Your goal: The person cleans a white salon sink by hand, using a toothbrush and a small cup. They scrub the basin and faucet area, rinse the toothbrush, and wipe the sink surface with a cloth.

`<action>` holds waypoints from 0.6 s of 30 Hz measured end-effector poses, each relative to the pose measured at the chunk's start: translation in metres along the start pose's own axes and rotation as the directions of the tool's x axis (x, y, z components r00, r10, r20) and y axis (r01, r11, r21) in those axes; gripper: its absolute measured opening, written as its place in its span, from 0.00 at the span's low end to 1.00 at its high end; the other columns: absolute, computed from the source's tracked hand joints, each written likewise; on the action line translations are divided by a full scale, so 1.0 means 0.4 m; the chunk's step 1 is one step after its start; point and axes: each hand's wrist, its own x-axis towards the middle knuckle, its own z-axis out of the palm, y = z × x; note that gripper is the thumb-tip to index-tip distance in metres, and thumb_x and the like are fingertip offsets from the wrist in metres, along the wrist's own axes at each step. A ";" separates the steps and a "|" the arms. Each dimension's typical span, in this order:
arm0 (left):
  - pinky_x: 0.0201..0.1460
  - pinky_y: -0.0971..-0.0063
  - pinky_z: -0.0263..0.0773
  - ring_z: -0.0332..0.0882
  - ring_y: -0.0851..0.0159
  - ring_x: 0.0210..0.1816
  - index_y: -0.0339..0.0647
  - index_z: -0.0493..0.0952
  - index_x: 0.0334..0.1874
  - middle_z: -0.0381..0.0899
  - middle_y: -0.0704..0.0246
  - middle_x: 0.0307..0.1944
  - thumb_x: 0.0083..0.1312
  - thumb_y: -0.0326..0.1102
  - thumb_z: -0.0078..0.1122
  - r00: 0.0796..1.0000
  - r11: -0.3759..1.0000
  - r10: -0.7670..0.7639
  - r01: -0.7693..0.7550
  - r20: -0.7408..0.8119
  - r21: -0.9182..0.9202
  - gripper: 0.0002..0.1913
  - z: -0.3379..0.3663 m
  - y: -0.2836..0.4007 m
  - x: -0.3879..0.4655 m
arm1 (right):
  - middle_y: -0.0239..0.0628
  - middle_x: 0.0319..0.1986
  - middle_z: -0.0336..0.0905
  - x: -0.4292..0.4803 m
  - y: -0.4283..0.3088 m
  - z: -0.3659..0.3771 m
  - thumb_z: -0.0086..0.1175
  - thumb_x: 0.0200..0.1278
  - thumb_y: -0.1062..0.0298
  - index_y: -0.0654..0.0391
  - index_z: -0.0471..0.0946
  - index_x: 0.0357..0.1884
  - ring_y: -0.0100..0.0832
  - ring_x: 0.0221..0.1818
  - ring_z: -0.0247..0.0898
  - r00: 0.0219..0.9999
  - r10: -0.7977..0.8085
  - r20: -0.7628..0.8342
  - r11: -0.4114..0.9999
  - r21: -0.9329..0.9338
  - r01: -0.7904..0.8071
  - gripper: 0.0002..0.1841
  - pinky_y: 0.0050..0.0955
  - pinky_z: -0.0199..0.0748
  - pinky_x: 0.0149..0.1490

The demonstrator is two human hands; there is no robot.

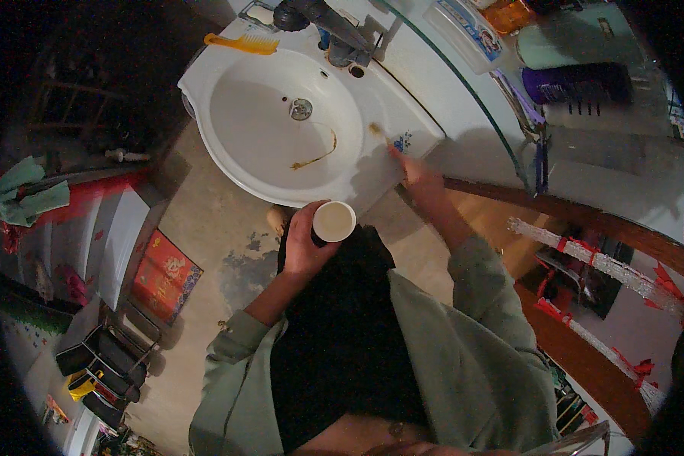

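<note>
My left hand (pixel 306 245) grips a white cup (pixel 334 221) with pale, cloudy contents, just outside the near rim of the white ceramic washbasin (pixel 251 157). My right hand (pixel 424 181) is over the basin's right ledge, closed on a thin, blurred tool (pixel 379 132) with a tan, brush-like tip; its exact kind is unclear. The tip is beside a blue floral decoration on the ledge. A brown streak (pixel 334 149) curves across the inside of the bowl, below the metal drain (pixel 301 109).
A yellow comb (pixel 242 43) lies on the basin's far left rim, near a soap dish (pixel 257 15) and the dark faucet (pixel 347 43). The glass shelf edge (pixel 479 105) at right bears a bottle (pixel 466 35) and a purple comb (pixel 575 82). Chairs (pixel 111 365) stand lower left.
</note>
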 end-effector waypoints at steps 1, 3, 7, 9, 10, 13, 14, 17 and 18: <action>0.67 0.60 0.68 0.73 0.51 0.62 0.44 0.72 0.64 0.77 0.63 0.61 0.48 0.28 0.76 1.000 1.000 -0.012 0.013 0.008 -0.018 0.37 0.002 -0.007 -0.002 | 0.50 0.52 0.80 0.082 -0.003 -0.007 0.42 0.73 0.70 0.31 0.65 0.74 0.53 0.53 0.77 0.997 0.052 -0.061 0.993 -0.107 -0.058 0.30 0.45 0.75 0.57; 0.67 0.60 0.68 0.73 0.51 0.62 0.44 0.72 0.64 0.77 0.63 0.61 0.47 0.28 0.76 0.999 0.999 -0.025 0.026 0.020 -0.038 0.37 0.007 -0.017 -0.005 | 0.49 0.41 0.82 0.232 -0.012 -0.022 0.44 0.72 0.70 0.28 0.66 0.73 0.53 0.44 0.80 0.988 0.060 -0.141 0.957 -0.273 -0.097 0.30 0.48 0.77 0.49; 0.68 0.59 0.67 0.73 0.51 0.62 0.44 0.72 0.64 0.77 0.62 0.61 0.46 0.27 0.76 1.000 0.999 0.013 -0.013 0.017 -0.042 0.38 0.016 -0.017 -0.012 | 0.50 0.31 0.80 0.341 0.008 -0.042 0.46 0.72 0.68 0.27 0.67 0.72 0.53 0.34 0.79 0.982 -0.006 -0.187 0.911 -0.407 -0.072 0.29 0.50 0.75 0.40; 0.68 0.59 0.66 0.73 0.51 0.62 0.43 0.72 0.64 0.77 0.62 0.60 0.46 0.26 0.76 0.999 0.998 0.054 -0.054 0.003 -0.032 0.38 0.013 -0.010 -0.017 | 0.52 0.34 0.81 0.265 0.053 -0.046 0.46 0.73 0.68 0.30 0.68 0.72 0.54 0.36 0.79 0.983 0.027 -0.183 0.942 -0.325 -0.086 0.28 0.50 0.75 0.41; 0.68 0.60 0.66 0.73 0.50 0.62 0.43 0.72 0.64 0.77 0.62 0.60 0.46 0.26 0.76 0.997 0.997 0.077 -0.077 -0.005 -0.028 0.38 0.009 -0.006 -0.023 | 0.52 0.34 0.81 0.213 0.081 -0.046 0.46 0.73 0.68 0.31 0.68 0.72 0.55 0.36 0.78 0.978 -0.001 -0.211 0.960 -0.275 -0.059 0.27 0.51 0.75 0.42; 0.68 0.60 0.66 0.73 0.50 0.62 0.42 0.72 0.64 0.77 0.62 0.60 0.46 0.26 0.75 0.993 0.994 0.108 -0.108 -0.039 0.009 0.38 -0.007 0.000 -0.037 | 0.58 0.43 0.80 0.029 0.159 -0.050 0.44 0.76 0.64 0.33 0.68 0.72 0.57 0.45 0.78 0.979 0.129 -0.155 0.989 -0.047 -0.138 0.25 0.49 0.74 0.51; 0.68 0.60 0.65 0.73 0.50 0.62 0.42 0.72 0.64 0.77 0.62 0.60 0.46 0.26 0.75 0.992 0.992 0.121 -0.120 -0.046 0.025 0.38 -0.012 -0.001 -0.037 | 0.60 0.44 0.80 -0.013 0.177 -0.056 0.44 0.76 0.63 0.34 0.68 0.73 0.57 0.48 0.78 0.970 0.153 -0.187 0.987 0.086 -0.139 0.24 0.48 0.74 0.53; 0.67 0.59 0.66 0.73 0.50 0.61 0.42 0.72 0.64 0.77 0.61 0.59 0.47 0.26 0.75 0.990 0.991 0.132 -0.133 -0.050 -0.017 0.37 -0.029 -0.009 -0.029 | 0.62 0.48 0.78 -0.068 0.186 -0.083 0.42 0.78 0.61 0.37 0.67 0.73 0.58 0.51 0.77 0.982 0.152 -0.113 0.945 -0.275 -0.178 0.24 0.47 0.72 0.57; 0.67 0.59 0.67 0.74 0.50 0.61 0.42 0.73 0.64 0.78 0.61 0.59 0.47 0.26 0.75 0.993 0.994 0.104 -0.106 -0.053 -0.026 0.37 -0.029 -0.008 -0.028 | 0.62 0.49 0.78 -0.061 0.175 -0.092 0.42 0.78 0.61 0.38 0.66 0.74 0.58 0.52 0.77 0.989 0.109 -0.098 0.943 -0.305 -0.134 0.24 0.47 0.72 0.57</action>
